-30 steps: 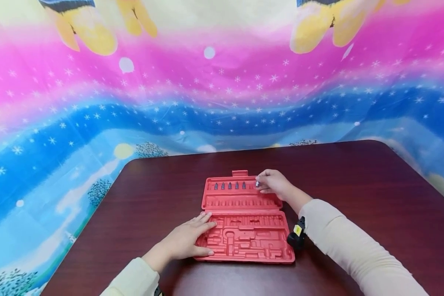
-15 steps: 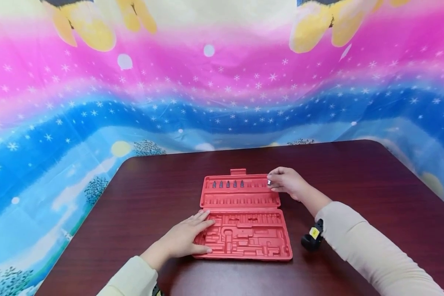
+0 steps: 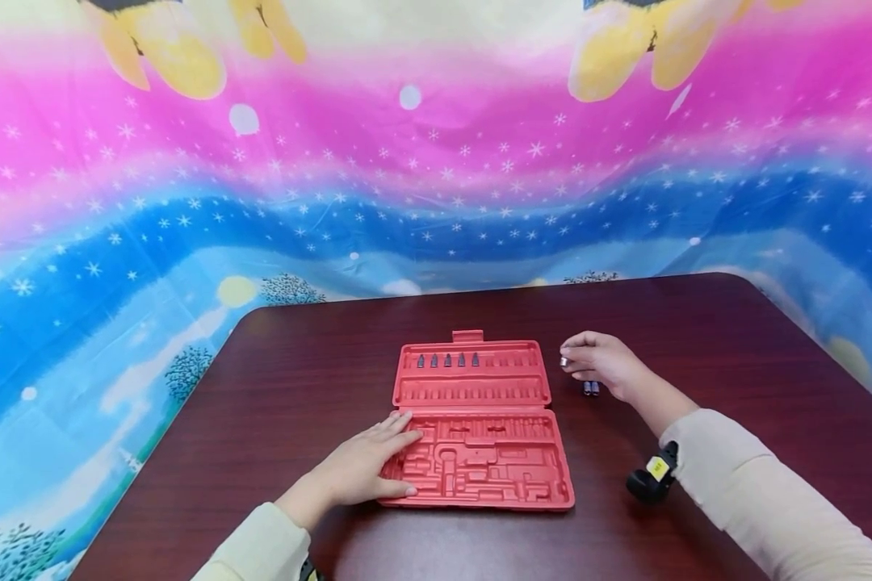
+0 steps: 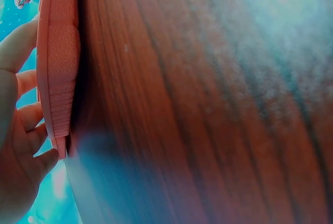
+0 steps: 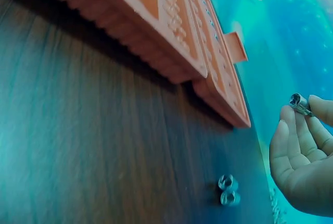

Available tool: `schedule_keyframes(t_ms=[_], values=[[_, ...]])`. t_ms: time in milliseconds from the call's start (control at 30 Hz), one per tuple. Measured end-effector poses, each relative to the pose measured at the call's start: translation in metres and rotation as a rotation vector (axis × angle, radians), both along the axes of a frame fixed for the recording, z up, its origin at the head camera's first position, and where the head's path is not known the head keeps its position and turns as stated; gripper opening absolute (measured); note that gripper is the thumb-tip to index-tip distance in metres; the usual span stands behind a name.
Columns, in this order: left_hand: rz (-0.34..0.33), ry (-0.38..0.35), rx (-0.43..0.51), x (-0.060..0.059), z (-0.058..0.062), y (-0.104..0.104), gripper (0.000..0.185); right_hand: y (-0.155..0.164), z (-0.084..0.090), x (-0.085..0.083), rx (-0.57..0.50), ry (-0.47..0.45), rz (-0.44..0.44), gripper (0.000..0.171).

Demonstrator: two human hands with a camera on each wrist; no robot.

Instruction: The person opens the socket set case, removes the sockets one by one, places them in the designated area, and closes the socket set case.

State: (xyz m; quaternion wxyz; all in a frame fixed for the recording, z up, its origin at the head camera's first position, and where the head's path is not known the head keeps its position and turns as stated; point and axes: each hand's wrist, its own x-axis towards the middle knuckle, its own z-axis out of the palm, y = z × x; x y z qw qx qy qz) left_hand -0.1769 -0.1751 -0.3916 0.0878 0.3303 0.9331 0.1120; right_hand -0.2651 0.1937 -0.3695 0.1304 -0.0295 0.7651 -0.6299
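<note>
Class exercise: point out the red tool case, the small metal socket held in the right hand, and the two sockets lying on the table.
Red tool case [image 3: 480,460], head view, lower tray.
Metal socket [image 5: 300,102], right wrist view, its open end.
Two sockets [image 5: 228,190], right wrist view, where the pair meet.

The red plastic tool case lies open and flat on the table, five dark bits seated in its far half. A small metal socket is pinched above the table, right of the case. Two sockets lie touching on the table below.
</note>
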Motion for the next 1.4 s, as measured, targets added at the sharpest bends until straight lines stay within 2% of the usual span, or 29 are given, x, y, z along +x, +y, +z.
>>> schedule_keyframes(t_ms=[300,533,900,1400], values=[[-0.005,0.004,0.001,-0.001,-0.001,0.0,0.071,0.029,-0.005,0.01,0.069,0.026,-0.02,0.042],[0.004,-0.012,0.003,-0.001,0.001,-0.001,0.071,0.043,-0.007,0.013,0.077,0.024,-0.031,0.04],[0.016,-0.002,-0.001,-0.001,-0.003,-0.003,0.072,0.052,-0.017,0.012,0.157,-0.02,-0.009,0.038],[0.022,-0.011,0.012,-0.001,-0.003,-0.002,0.073,0.054,-0.028,0.011,0.341,0.034,0.034,0.026]])
